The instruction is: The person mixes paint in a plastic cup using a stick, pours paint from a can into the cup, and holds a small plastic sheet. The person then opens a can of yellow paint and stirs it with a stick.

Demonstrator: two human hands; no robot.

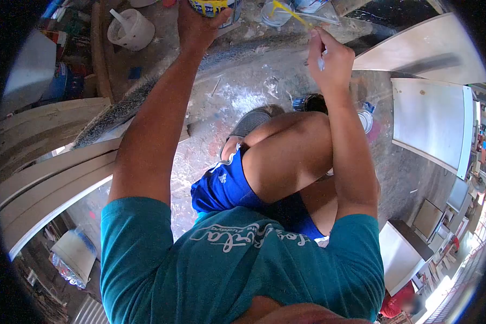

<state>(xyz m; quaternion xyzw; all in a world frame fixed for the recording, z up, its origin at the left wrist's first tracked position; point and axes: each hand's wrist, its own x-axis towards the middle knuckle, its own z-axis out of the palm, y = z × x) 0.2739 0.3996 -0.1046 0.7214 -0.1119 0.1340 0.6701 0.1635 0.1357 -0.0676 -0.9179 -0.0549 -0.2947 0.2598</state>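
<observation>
At the top edge, my left hand is wrapped around the side of a paint can with yellow on its label or wall; the can's upper part is cut off by the frame. My right hand pinches the end of a thin yellow stick, which looks coated in yellow paint. White smears show on that hand's fingers. The stick's far end lies over a clear plastic cup, and I cannot tell whether it touches the cup.
A white bucket with a handle sticking out stands at upper left. A dark open can sits beyond my knee. White panels stand at right, long boards at left. A person in red is at lower right.
</observation>
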